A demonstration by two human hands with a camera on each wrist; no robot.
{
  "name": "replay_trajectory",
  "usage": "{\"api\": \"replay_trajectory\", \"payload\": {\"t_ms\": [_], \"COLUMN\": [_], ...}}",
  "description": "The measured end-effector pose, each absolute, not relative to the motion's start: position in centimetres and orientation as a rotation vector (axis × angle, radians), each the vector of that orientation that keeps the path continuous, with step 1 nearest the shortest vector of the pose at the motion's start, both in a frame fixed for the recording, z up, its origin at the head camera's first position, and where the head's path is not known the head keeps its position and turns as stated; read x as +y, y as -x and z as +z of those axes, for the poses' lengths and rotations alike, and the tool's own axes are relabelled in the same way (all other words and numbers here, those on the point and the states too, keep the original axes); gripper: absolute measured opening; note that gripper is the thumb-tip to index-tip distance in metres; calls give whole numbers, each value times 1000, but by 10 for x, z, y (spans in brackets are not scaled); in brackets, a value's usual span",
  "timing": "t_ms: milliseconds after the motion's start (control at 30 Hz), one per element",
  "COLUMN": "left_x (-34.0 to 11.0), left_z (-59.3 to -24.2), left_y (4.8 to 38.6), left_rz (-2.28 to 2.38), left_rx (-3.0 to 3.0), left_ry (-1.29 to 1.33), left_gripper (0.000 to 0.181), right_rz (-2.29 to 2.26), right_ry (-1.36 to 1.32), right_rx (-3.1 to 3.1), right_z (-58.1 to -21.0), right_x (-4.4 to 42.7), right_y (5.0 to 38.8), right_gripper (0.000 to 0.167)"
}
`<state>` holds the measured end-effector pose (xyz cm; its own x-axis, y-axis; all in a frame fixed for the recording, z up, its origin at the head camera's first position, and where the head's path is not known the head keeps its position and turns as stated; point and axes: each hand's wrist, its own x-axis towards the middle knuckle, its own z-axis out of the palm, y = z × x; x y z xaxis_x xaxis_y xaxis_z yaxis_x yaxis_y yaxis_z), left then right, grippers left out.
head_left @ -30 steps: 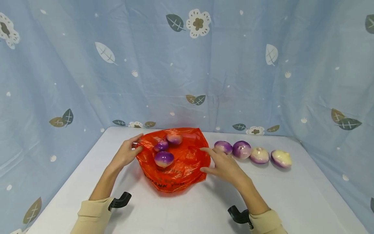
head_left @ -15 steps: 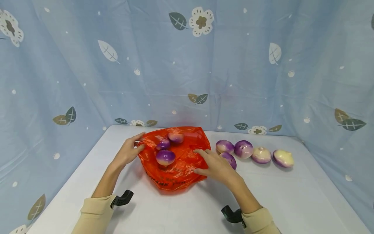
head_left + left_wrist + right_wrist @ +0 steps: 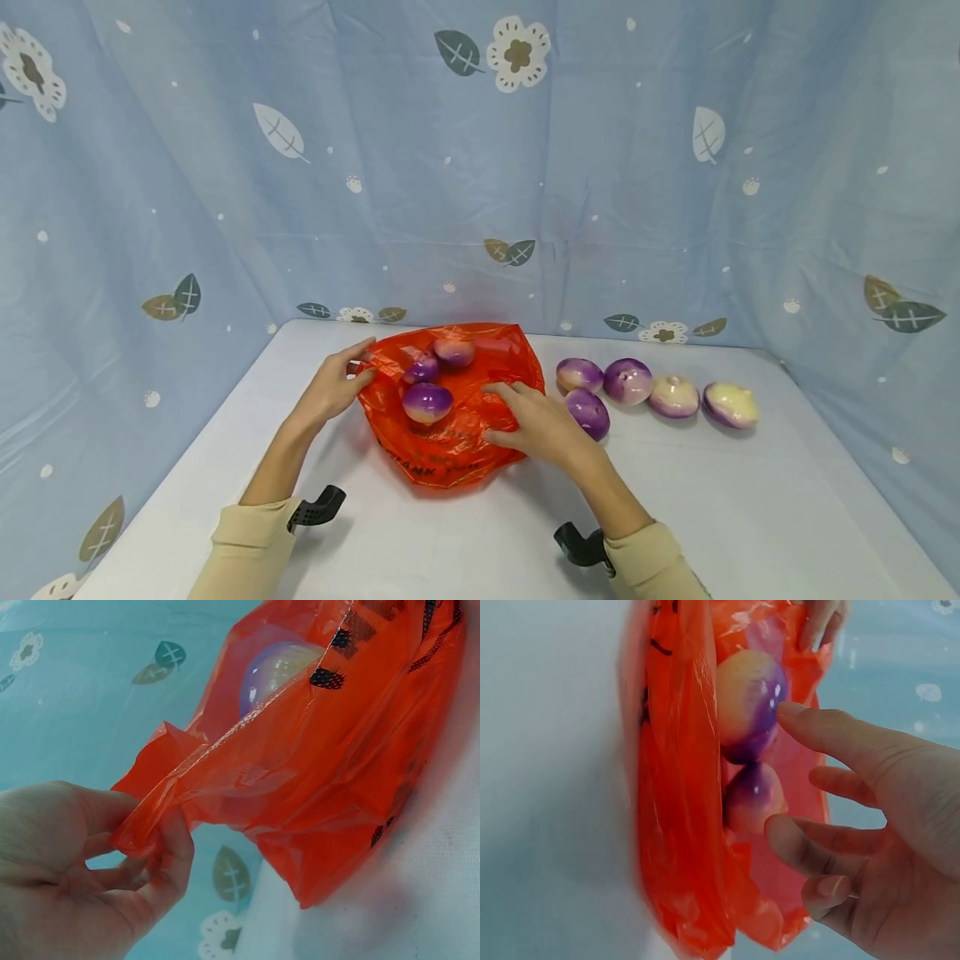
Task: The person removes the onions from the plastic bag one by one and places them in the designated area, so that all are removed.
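Observation:
A red plastic bag with black print lies open on the white table, its mouth upward. Inside are three glossy purple-and-cream bulbs, onion- or turnip-like; the nearest bulb sits toward the bag's left. My left hand pinches the left rim between thumb and fingers, as the bag edge in the left wrist view confirms. Over the right side of the bag hovers my right hand, fingers spread and bent a little, holding nothing. In the right wrist view its fingertips point at the bulbs.
Right of the bag, several more bulbs stand in a row along the table. One purple bulb lies closer, just behind my right hand. A blue patterned curtain encloses the back and sides of the table.
My right hand has moved left, farther over the bag, uncovering the purple bulb beside it. The left hand keeps its pinch on the rim. The head view has shifted slightly.

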<state>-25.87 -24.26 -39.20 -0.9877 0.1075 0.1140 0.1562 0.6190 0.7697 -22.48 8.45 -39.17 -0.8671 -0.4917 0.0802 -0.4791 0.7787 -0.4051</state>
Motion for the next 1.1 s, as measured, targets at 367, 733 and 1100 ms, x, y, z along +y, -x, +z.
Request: {"api": "replay_trajectory", "payload": {"t_ms": [367,733,1100], "left_x": [-242,-242,-242], "left_z": [-392,-394,-395], "left_y": [259,258,257], "left_rz": [-1324,-1343,-1339], "left_rx": [-2787,-2791,-2802], "left_ry": [210,203,201], "left_gripper": [56,56,56], "right_rz": [-693,-779,-810], "right_ry": [822,851,794], "right_rx": [2859,2831,2861], "right_z": [-398,-408,-409], "right_x": [59,30,11], "right_y": [234,239,246], "right_gripper": [66,68,69]}}
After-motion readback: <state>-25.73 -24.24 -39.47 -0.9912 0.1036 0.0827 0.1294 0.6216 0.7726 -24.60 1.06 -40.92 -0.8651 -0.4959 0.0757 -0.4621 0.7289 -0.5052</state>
